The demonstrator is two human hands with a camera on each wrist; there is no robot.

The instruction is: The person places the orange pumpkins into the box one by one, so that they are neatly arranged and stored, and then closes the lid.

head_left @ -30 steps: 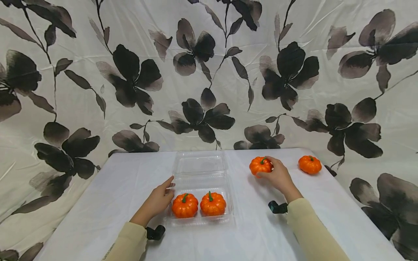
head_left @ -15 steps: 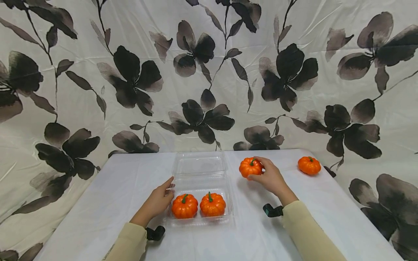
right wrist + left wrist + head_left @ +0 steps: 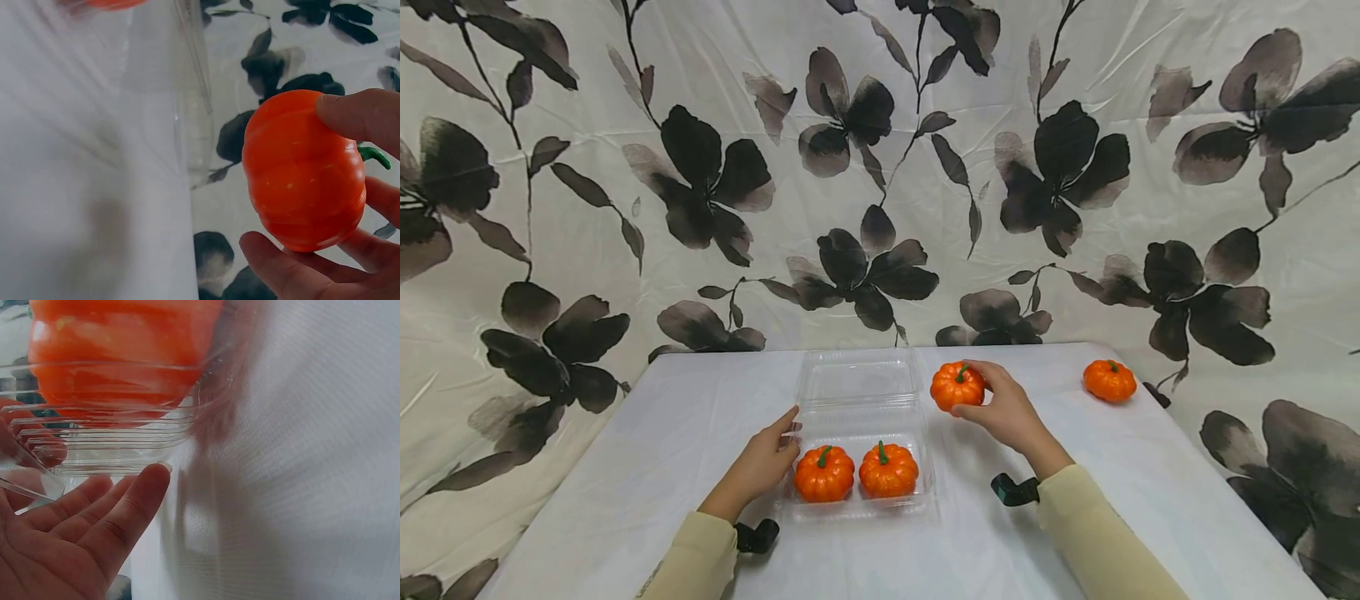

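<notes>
My right hand (image 3: 1013, 413) grips a small orange toy pumpkin (image 3: 957, 387) with a green stem, lifted over the table right of the clear plastic container. In the right wrist view, the thumb and fingers hold the pumpkin (image 3: 303, 172) from opposite sides. The lidded container (image 3: 927, 467) lies unfolded, lid (image 3: 859, 377) to the back, with two more pumpkins, left (image 3: 824, 475) and right (image 3: 888, 471), side by side in its front half. My left hand (image 3: 762, 458) rests at its left side; in the left wrist view, mostly straight fingers (image 3: 134, 506) touch the ridged wall (image 3: 119, 440).
Another orange pumpkin (image 3: 1109, 381) stands at the table's far right, near the edge. A white cloth covers the table (image 3: 700, 400). Behind it hangs a white curtain (image 3: 955, 250) with dark flowers.
My right hand has carried its pumpkin leftward, toward the container. The left hand, the container and the other pumpkins have stayed in place.
</notes>
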